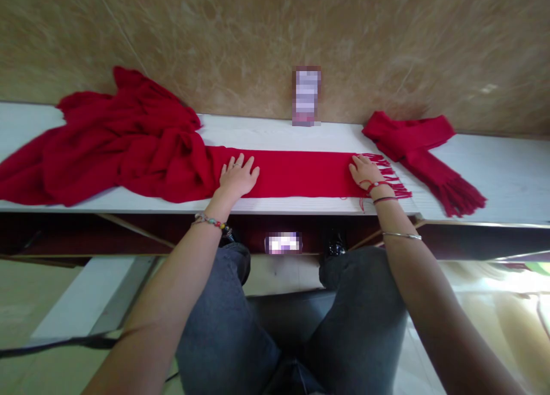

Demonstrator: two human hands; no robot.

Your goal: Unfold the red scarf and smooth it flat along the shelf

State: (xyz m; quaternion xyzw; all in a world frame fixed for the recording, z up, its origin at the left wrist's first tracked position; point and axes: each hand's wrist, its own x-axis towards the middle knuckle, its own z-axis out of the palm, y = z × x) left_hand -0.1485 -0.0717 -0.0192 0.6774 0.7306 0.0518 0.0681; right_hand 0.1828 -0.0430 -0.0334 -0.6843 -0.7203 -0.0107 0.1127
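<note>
Red scarf (301,174) on white tabletop (244,132), both hands (239,177) flat atop it

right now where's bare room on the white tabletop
A bare strip of white tabletop runs behind the flat red scarf, from the bunched red cloth to the folded scarf. More lies right of the folded scarf. Crowded: the left end, by the bunched red cloth, and where the left hand and right hand rest.
</note>
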